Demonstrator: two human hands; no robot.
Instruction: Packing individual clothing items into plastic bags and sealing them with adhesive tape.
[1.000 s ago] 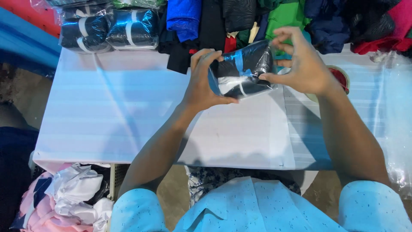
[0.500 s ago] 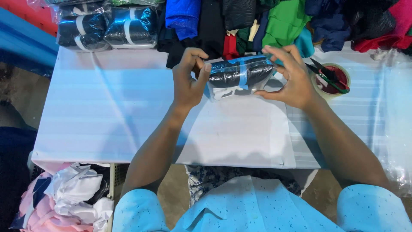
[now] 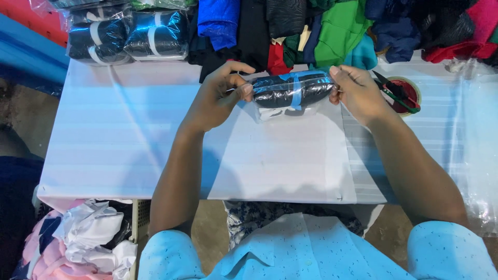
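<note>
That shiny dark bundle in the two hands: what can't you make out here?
- Head view: the wrapped bundle has glare on its clear wrap, so what is inside is unclear.
- Its ends are covered by the left hand and right hand.
- The red dish is partly behind the right hand.
- The clothes pile is cut off by the top edge.

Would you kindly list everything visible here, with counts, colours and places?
rolled garment bundle: one, dark in clear plastic with a blue band, held over the table centre.
finished bundles: at least two, dark with white bands, top left.
loose garments: many, blue, black, green, red, along the far edge.
scissors: one, on a red round dish, right.
table: one, white.
crumpled cloth: white and pink, bottom left.
left hand: grips the bundle's left end.
right hand: grips its right end.
</note>
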